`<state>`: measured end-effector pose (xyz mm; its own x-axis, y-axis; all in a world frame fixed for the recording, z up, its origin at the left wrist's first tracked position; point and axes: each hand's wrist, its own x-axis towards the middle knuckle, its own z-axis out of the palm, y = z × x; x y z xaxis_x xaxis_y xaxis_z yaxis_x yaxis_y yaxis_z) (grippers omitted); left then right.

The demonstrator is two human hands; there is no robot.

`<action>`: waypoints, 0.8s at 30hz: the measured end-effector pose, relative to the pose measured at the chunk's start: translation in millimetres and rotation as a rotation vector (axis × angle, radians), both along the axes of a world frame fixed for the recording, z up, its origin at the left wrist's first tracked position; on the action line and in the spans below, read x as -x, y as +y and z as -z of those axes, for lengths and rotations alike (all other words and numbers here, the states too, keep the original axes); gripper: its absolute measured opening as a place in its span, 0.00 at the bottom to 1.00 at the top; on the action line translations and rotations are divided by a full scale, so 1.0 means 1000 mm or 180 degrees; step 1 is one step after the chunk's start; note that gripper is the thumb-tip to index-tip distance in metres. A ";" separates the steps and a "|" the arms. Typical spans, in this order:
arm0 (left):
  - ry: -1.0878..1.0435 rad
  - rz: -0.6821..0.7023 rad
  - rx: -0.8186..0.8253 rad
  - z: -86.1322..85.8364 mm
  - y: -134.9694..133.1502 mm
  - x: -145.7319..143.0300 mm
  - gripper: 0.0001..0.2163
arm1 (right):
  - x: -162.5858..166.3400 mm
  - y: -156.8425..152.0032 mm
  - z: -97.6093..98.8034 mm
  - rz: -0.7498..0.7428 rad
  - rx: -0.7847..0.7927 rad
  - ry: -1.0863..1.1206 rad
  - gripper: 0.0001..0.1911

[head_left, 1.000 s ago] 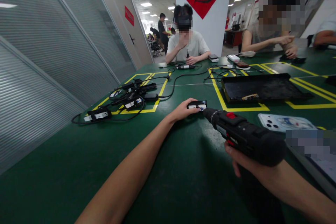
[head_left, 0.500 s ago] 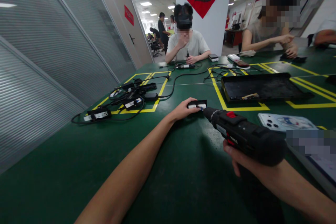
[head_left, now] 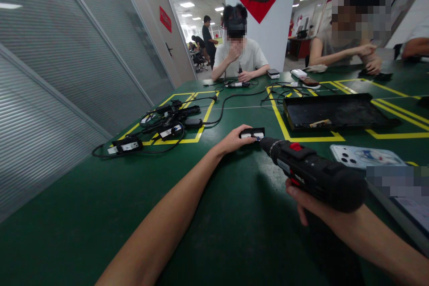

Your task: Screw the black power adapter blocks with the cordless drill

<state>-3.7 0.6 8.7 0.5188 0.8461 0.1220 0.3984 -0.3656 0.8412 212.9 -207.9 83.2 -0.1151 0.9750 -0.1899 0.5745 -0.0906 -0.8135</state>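
Case [head_left: 255, 131] is on the green table [head_left: 234, 214], mid-scene, left of the tray [head_left: 335, 111] and right of the adapters [head_left: 170, 131]. Left hand [head_left: 233, 140] pinches its left end, thumb on the near side, fingers round the far side. Right hand [head_left: 317, 199] is wrapped round the drill [head_left: 311, 172] grip; most of the grip is in shadow or hidden, so can't tell if a finger is on the trigger. Drill points far-left, chuck [head_left: 273, 146] just beside the case's right end, bit [head_left: 258, 139] at or very near its white inside. Contact: too small to call.

To do it well, I'd say:
- Line the bit up with the drill axis before any trigger; off-angle it'll likely skate or chew the plastic.
- Steady push, low speed, short pulses.
- Clamp the case hard against the table; it looks light and will probably twist with the torque.
- Thumb is close to the bit. Grip further left if there's room.
- Mind the phone [head_left: 365, 156] right of the drill when swinging back.
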 end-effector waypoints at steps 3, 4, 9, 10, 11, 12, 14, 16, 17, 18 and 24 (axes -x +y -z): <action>0.0002 0.0014 0.0016 -0.001 -0.001 -0.001 0.25 | -0.001 0.000 0.003 0.0062 0.0060 0.0172 0.12; 0.0006 0.0018 0.0015 -0.001 -0.001 -0.001 0.25 | -0.001 0.000 0.004 0.0076 0.0072 0.0236 0.12; 0.0026 0.0015 -0.0042 -0.001 0.000 0.000 0.24 | -0.003 -0.002 0.007 -0.0009 0.0018 0.0272 0.12; 0.0034 0.0012 -0.0069 -0.001 0.000 0.000 0.23 | -0.003 -0.001 0.006 -0.0031 0.0004 0.0285 0.12; 0.0043 0.0012 -0.0088 -0.001 0.000 0.000 0.23 | -0.003 -0.001 0.006 -0.0052 -0.0002 0.0310 0.12; 0.0051 0.0014 -0.0093 -0.001 -0.001 0.000 0.23 | -0.003 -0.001 0.006 -0.0067 0.0003 0.0344 0.11; 0.0067 0.0018 -0.0072 -0.002 -0.001 0.000 0.24 | -0.003 0.000 0.006 -0.0056 0.0015 0.0378 0.11; 0.0077 0.0020 -0.0046 -0.003 -0.001 0.000 0.24 | -0.003 0.001 0.007 -0.0023 0.0033 0.0376 0.11; 0.0078 0.0017 -0.0046 -0.003 -0.001 0.000 0.24 | -0.003 0.001 0.008 -0.0006 0.0048 0.0382 0.11; 0.0079 0.0017 -0.0052 -0.002 -0.001 0.000 0.24 | -0.003 0.002 0.008 0.0012 0.0069 0.0406 0.12; 0.0075 0.0056 -0.0135 -0.002 -0.001 0.000 0.24 | -0.002 -0.001 0.003 0.0018 0.0133 0.0440 0.12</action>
